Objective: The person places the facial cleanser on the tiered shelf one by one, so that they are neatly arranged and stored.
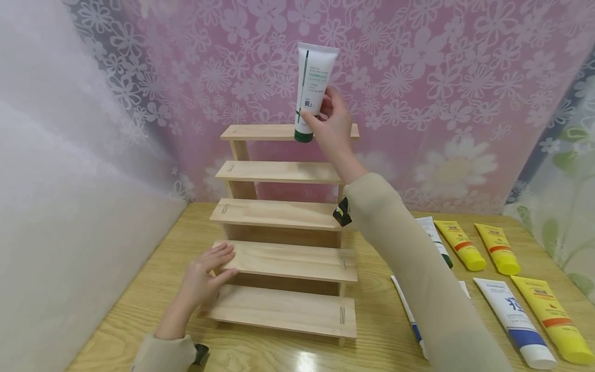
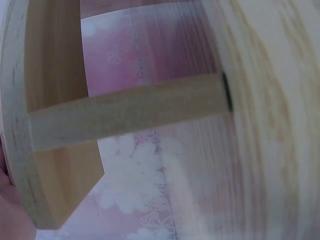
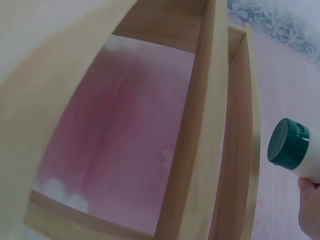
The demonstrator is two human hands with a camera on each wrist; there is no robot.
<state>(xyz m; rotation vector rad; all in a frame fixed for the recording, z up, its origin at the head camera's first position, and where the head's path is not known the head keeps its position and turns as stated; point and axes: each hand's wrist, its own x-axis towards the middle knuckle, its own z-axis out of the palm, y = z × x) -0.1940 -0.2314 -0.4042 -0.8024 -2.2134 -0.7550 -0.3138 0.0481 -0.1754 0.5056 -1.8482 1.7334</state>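
Note:
My right hand [image 1: 335, 119] pinches a white squeeze tube [image 1: 316, 72] with green print, its dark green cap pointing down. In the head view the tube overlaps the top shelf of a stepped wooden rack [image 1: 279, 214]. The right wrist view shows the green cap [image 3: 289, 144] beside the rack's upper boards, with part of the hand at the right edge. My left hand [image 1: 202, 276] rests on the left end of the second shelf from the bottom, fingers over the board. In the left wrist view, a rack upright [image 2: 130, 112] fills the middle and only a bit of hand shows.
On the wooden table [image 1: 153, 310] right of the rack lie several tubes: yellow ones [image 1: 496, 248], a white-and-blue one [image 1: 513, 320], and a green-capped white one [image 1: 434, 237]. My right forearm partly covers some. A pink flowered cloth [image 1: 418, 103] hangs behind; a white wall [image 1: 69, 181] stands left.

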